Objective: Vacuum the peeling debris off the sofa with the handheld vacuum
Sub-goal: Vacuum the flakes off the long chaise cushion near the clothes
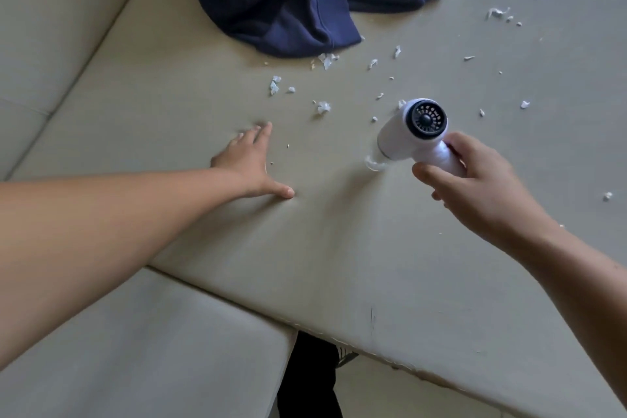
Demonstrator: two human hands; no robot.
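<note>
Writing: the vacuum's shell is too blurred for you to read any brand or label.
Handheld vacuum (412,132): smooth white plastic with a short, rounded barrel. Its dark round rear grille, with rings of small slots around a centre knob, faces you. The nozzle end points down at the seat cushion, near the middle of it, with a pale wisp at its mouth. You cannot tell whether the mouth touches the upholstery.
Right hand (475,187): your fingers and thumb are curled round the vacuum's white handle, below and right of the barrel.
Left hand (249,163): it lies flat on the cushion, well to the left of the vacuum, fingers straight and thumb splayed out. The fingertips and thumb press small dimples into the surface.
Peeling debris (324,107): white, thin, torn and crumpled flakes of mixed sizes. They are scattered on the cushion beyond the vacuum, from the edge of the navy cloth across to the right side. A few specks lie just beside your left hand.
Seat cushion (237,248): beige-grey, matte, leather-like upholstery, broad and flat. There is a dark scuff near its front edge, and the edge itself looks chipped and ragged.
Backrest (51,27): the same material, meeting the seat at a straight seam on the left.
Second cushion (135,349): it sits lower left, butted against the first.
Navy cloth (288,3): soft, folded fabric with a stitched hem, heaped at the far end of the seat.
</note>
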